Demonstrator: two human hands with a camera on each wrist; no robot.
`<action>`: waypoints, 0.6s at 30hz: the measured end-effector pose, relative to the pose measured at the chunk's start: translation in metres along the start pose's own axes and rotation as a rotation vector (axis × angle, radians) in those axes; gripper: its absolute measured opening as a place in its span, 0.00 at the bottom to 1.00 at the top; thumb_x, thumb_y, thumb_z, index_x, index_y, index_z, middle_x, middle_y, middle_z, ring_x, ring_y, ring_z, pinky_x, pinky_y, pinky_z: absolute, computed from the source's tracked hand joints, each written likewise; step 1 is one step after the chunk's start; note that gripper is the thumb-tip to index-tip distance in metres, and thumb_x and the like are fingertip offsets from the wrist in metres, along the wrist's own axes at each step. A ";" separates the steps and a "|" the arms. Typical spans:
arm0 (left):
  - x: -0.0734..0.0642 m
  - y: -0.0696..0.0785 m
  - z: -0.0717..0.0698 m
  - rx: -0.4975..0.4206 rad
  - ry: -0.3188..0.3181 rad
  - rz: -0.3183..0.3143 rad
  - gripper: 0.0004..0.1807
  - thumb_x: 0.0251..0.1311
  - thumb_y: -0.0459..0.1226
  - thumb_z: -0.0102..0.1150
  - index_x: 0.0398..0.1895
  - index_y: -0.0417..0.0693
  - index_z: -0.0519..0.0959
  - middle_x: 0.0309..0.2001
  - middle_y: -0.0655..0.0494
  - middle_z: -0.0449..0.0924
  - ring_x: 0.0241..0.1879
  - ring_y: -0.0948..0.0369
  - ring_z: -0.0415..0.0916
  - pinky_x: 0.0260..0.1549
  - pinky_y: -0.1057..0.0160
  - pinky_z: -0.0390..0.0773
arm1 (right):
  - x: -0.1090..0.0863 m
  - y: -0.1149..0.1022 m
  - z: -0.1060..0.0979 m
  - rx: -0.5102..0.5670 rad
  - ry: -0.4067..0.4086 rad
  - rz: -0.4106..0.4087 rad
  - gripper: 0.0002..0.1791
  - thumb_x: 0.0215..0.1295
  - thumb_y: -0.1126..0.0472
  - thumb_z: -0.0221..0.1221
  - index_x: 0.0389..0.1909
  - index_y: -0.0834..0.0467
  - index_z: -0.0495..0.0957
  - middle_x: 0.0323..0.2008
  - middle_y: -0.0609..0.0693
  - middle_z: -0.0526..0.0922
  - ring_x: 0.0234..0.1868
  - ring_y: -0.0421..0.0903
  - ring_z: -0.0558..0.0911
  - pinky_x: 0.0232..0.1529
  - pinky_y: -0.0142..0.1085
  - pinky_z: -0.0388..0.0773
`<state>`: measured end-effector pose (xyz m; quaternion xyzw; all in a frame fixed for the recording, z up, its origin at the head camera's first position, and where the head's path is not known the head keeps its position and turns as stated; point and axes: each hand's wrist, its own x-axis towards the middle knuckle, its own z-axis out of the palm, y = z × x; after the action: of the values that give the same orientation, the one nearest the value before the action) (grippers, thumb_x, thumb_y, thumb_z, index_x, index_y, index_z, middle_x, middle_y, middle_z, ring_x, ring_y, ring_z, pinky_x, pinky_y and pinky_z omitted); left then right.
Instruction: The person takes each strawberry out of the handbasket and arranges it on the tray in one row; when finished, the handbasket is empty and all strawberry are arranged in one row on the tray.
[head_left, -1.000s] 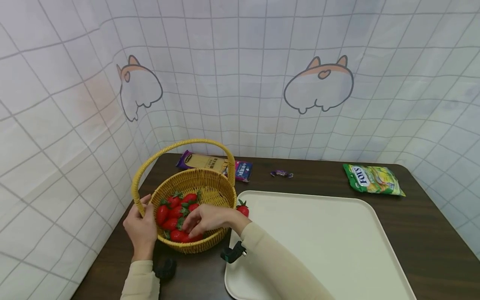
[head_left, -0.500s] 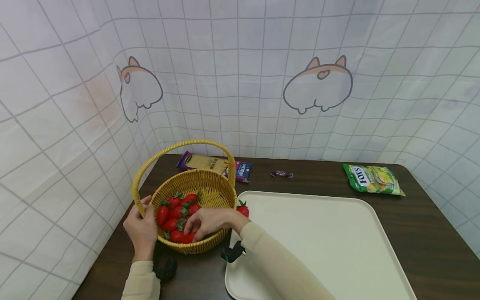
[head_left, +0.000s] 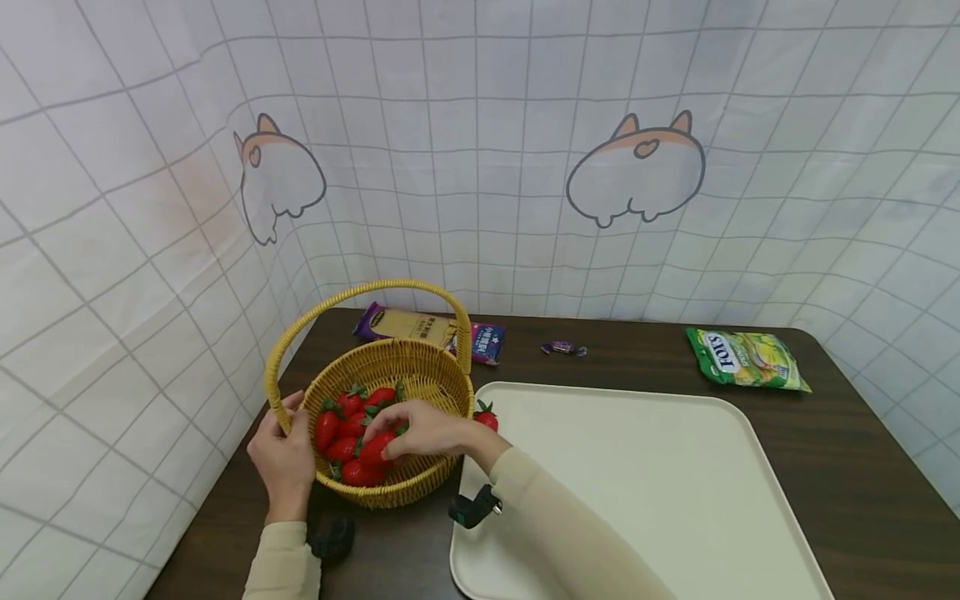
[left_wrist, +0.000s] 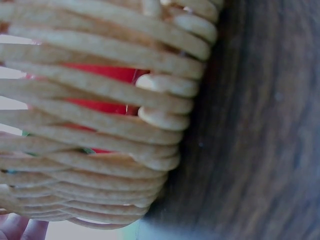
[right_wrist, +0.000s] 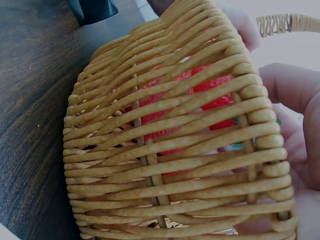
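A yellow wicker basket (head_left: 437, 385) with an arched handle stands at the left of the table and has several strawberries (head_left: 327, 429) in it. My left hand (head_left: 283, 468) grips the basket's left side where the handle meets the rim. Inside the basket, my right hand (head_left: 427, 429) pinches one strawberry (head_left: 377, 449) between thumb and fingers, above the others. Woven wall (left_wrist: 100, 120) fills much of the left wrist view, with red behind its gaps. In the right wrist view the basket wall (right_wrist: 165, 150) partly covers the fruit and my right hand.
A cream tray (head_left: 622, 483) lies right of the basket, with a lone strawberry (head_left: 486, 417) by its far left corner. Behind are snack packets (head_left: 412, 325), a purple wrapped candy (head_left: 563, 347) and a green FOX'S bag (head_left: 747, 360). A patterned curtain (head_left: 480, 167) surrounds the table.
My right hand has risen a little from the near side of the basket, bringing a strawberry up with it. The left hand stays on the basket.
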<state>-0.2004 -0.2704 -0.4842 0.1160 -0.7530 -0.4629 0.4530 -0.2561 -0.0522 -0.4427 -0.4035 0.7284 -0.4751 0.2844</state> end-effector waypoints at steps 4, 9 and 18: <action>0.000 0.000 0.000 0.008 -0.003 -0.001 0.11 0.59 0.27 0.55 0.19 0.34 0.77 0.45 0.48 0.86 0.47 0.51 0.80 0.39 0.76 0.67 | -0.002 -0.001 0.000 0.021 0.095 -0.004 0.17 0.61 0.63 0.63 0.52 0.55 0.80 0.50 0.43 0.80 0.48 0.38 0.74 0.49 0.33 0.74; -0.001 -0.001 -0.001 0.019 -0.010 -0.001 0.11 0.59 0.26 0.54 0.19 0.33 0.77 0.45 0.48 0.86 0.47 0.50 0.80 0.38 0.76 0.67 | -0.006 -0.004 0.002 0.033 0.266 0.012 0.16 0.61 0.59 0.65 0.50 0.55 0.81 0.49 0.43 0.81 0.51 0.39 0.74 0.48 0.33 0.74; 0.000 0.001 0.000 0.015 -0.006 -0.010 0.10 0.59 0.26 0.56 0.20 0.33 0.77 0.45 0.49 0.86 0.46 0.53 0.79 0.37 0.76 0.67 | -0.030 -0.010 0.003 0.161 0.416 0.003 0.13 0.60 0.58 0.65 0.47 0.51 0.81 0.43 0.45 0.81 0.27 0.41 0.77 0.33 0.33 0.76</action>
<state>-0.2002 -0.2698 -0.4835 0.1218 -0.7571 -0.4601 0.4476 -0.2355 -0.0303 -0.4336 -0.2716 0.7316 -0.6044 0.1603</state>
